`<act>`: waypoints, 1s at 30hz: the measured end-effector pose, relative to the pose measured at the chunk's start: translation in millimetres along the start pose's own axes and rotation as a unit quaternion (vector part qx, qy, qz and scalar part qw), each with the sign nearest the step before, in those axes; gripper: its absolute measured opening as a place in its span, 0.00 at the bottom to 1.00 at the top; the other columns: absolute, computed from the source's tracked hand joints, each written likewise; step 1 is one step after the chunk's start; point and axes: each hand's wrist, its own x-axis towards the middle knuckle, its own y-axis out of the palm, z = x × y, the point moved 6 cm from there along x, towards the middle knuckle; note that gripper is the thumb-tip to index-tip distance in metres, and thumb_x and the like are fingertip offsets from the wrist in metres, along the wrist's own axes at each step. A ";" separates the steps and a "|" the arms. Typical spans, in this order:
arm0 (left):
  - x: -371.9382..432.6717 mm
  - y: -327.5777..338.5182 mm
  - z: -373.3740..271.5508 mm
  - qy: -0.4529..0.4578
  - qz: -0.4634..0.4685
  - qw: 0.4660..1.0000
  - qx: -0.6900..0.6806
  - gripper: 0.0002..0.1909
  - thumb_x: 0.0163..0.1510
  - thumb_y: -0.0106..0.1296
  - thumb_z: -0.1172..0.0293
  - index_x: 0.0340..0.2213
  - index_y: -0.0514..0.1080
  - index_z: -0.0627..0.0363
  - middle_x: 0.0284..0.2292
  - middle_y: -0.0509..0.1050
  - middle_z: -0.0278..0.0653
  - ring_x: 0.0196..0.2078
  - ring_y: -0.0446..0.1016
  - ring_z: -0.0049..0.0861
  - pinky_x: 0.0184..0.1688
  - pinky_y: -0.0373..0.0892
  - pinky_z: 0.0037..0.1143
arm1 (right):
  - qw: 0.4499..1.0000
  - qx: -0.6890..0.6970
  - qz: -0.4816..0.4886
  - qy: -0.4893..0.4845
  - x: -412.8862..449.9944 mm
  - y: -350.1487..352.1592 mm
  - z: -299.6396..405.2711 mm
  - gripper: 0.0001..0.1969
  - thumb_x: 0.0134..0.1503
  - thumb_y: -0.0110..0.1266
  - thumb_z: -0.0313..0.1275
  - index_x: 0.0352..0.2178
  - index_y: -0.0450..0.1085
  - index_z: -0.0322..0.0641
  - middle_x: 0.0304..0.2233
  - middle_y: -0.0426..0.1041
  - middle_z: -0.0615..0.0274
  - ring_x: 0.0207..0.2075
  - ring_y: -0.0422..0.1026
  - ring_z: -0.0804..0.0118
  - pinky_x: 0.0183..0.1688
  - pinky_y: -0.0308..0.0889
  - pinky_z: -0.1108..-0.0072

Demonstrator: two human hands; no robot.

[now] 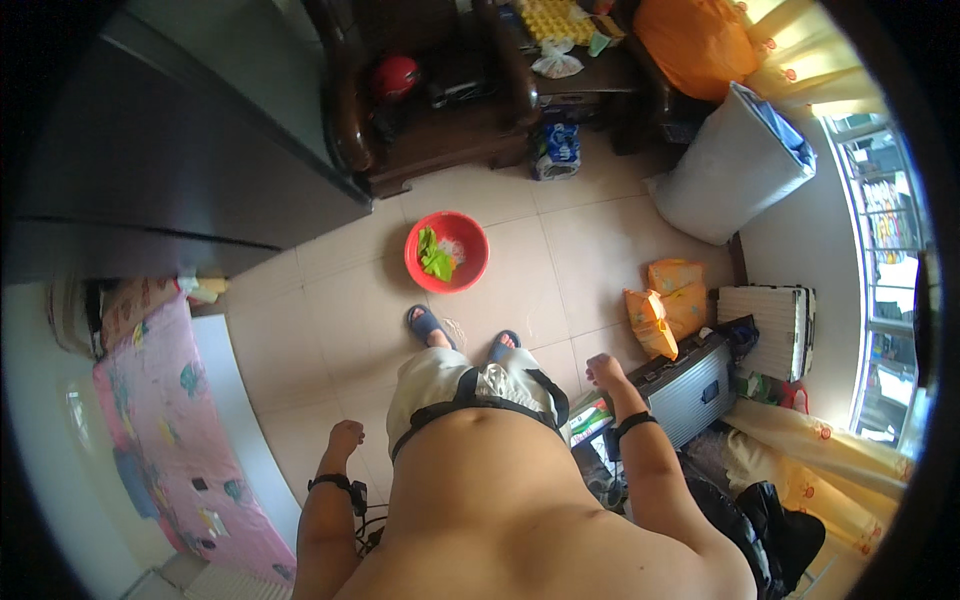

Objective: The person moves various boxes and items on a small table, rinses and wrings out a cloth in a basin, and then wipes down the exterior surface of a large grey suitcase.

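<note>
Both of my hands hang at my sides, away from every object. My left hand is loosely curled over the tiled floor, and nothing shows in it. On the other side, my right hand is also curled, with no object visible in it; orange packages lie beyond it. Ahead of my slippered feet, a red plastic basin rests on the floor. A bright green cloth lies in its left half, beside some whitish matter that I cannot make out.
A dark wooden armchair holding a red helmet stands ahead. To the right are orange packages, a silver suitcase and a large white roll. A pink patterned cover lies at left, below a dark cabinet.
</note>
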 end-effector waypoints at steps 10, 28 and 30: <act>137.9 -60.6 -150.6 0.096 0.020 0.995 0.028 0.11 0.55 0.50 0.67 0.30 0.74 0.64 0.21 0.75 0.36 0.22 0.72 0.20 0.26 0.68 0.23 | 0.995 0.068 -0.076 0.024 -84.6 47.1 -25.7 0.12 0.55 0.52 0.33 0.30 0.71 0.32 0.19 0.73 0.62 0.21 0.72 0.70 0.24 0.67 0.78; 70.2 4.0 -56.9 0.087 0.010 0.992 0.090 0.10 0.55 0.48 0.67 0.30 0.75 0.61 0.23 0.76 0.36 0.23 0.73 0.21 0.27 0.69 0.24 | 0.998 0.027 -0.012 0.048 -74.0 27.5 -108.5 0.11 0.55 0.51 0.34 0.32 0.73 0.36 0.21 0.73 0.63 0.22 0.71 0.70 0.25 0.66 0.76; 55.5 15.0 -38.0 0.088 0.003 0.990 0.106 0.10 0.55 0.48 0.67 0.29 0.75 0.61 0.23 0.76 0.37 0.23 0.74 0.22 0.27 0.69 0.25 | 0.988 -0.072 -0.029 -0.131 -43.0 -5.4 -105.5 0.11 0.55 0.51 0.34 0.32 0.72 0.35 0.22 0.73 0.63 0.23 0.71 0.70 0.26 0.66 0.77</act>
